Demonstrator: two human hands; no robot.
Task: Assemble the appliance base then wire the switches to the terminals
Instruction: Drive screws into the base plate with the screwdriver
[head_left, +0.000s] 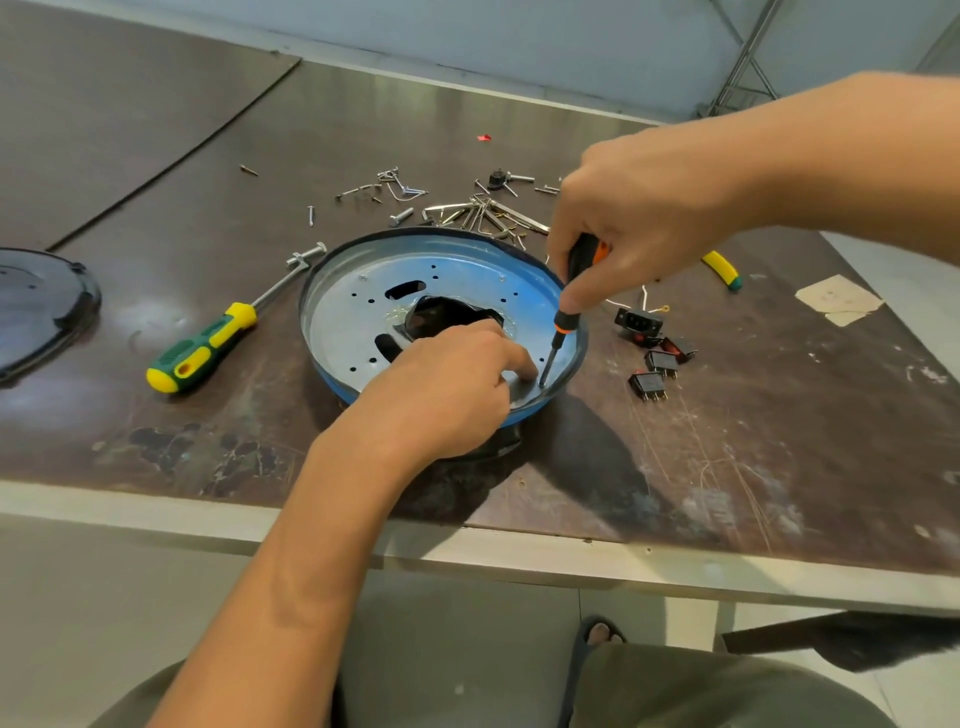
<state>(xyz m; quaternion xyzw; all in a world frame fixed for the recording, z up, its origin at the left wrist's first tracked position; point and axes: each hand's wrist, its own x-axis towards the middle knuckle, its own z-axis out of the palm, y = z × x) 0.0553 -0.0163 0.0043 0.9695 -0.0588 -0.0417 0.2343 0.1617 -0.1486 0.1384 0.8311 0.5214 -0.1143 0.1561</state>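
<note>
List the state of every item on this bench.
Base pan, open side up, left hand resting on it.
Orange screwdriver, nearly upright, gripped by right hand, tip down in the pan.
Green screwdriver, lying unused.
Switches, loose, unwired.
Screws, scattered loose.

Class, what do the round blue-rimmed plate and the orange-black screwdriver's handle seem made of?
The round blue-rimmed plate: probably sheet metal, dull silver with punched holes, blue coating at rim. The orange-black screwdriver handle: likely moulded plastic or rubber, matte.
</note>
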